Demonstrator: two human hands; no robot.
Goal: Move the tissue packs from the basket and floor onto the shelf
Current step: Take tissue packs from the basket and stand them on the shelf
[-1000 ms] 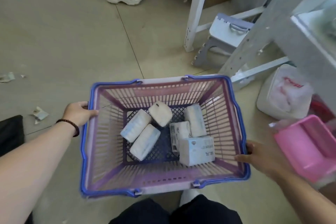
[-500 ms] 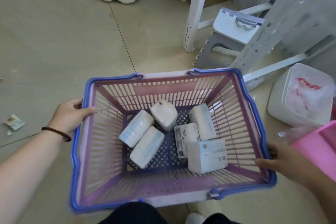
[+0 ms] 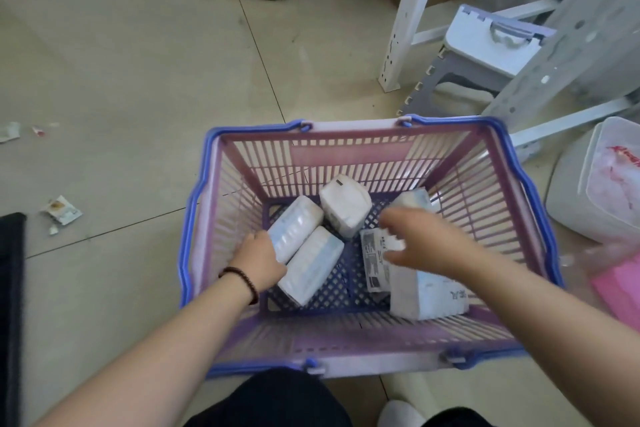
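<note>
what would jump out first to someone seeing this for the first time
The purple basket with its blue rim fills the middle of the view, with white tissue packs lying on its bottom. Both bare arms reach into it: the left hand touches a pack, the right hand hovers open over others.

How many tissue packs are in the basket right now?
6 in the basket: two at the left hand, one upright at back, one under the right hand, one flat, one front right.
</note>
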